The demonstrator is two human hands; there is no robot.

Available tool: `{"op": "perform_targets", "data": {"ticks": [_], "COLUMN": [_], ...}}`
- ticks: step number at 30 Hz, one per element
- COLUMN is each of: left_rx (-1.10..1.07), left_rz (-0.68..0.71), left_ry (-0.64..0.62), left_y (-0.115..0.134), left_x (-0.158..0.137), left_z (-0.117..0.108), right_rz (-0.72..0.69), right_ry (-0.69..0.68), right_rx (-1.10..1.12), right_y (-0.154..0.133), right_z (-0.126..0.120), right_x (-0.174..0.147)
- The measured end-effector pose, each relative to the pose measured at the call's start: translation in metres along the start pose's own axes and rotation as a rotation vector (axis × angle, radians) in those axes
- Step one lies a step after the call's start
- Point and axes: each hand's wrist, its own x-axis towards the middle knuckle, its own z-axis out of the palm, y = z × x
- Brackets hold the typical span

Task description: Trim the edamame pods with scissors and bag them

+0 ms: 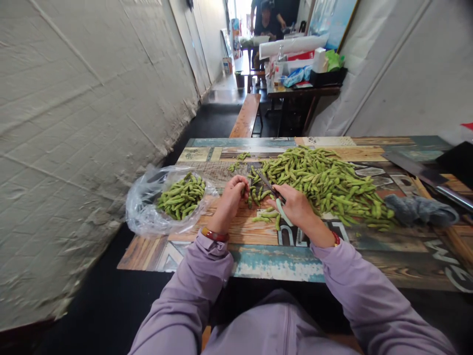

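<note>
In my right hand (293,201) is a pair of scissors (265,180) with dark blades and pale green handles. The blades point up and left, over a few loose pods. My left hand (235,190) is closed with its fingertips pinched around a green soybean pod (243,191), mostly hidden by the fingers. Beyond and right of the scissors lies a large heap of soybean pods (318,180). To the left of my left hand, a clear plastic bag (142,207) sits open with more pods (182,197) inside. Small green trimmings (243,156) lie beyond my hands.
A grey cloth (421,209) and a cleaver (414,167) lie at the right of the patterned table (266,266). A rough white wall (74,138) runs along the left. Further off stand a wooden bench (247,116), a cluttered table (303,91) and a person (268,24).
</note>
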Motion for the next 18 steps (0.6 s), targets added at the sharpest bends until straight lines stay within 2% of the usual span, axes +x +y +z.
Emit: {"op": "perform_targets", "data": {"ticks": [3, 7, 9, 14, 18], "left_rx": [0.331, 0.865, 1.037, 1.212, 1.229], "left_rz": [0.097, 0.321, 0.351, 0.320, 0.311], "left_ry": [-0.033, -0.104, -0.143, -0.190, -0.141], "left_y": [-0.004, -0.009, -0.012, -0.016, -0.018], "left_x": [0.000, -0.005, -0.008, -0.008, -0.005], "left_z": [0.004, 0.007, 0.007, 0.005, 0.004], "right_rz": [0.002, -0.007, -0.004, -0.011, -0.009], "right_ry": [-0.015, -0.020, -0.017, -0.024, -0.036], "right_rx": [0.000, -0.001, 0.002, 0.007, 0.002], "right_y": [-0.001, -0.002, -0.003, -0.003, -0.003], "right_z": [-0.001, -0.002, -0.001, -0.001, -0.002], "right_x": [0.001, 0.000, 0.000, 0.000, 0.000]}}
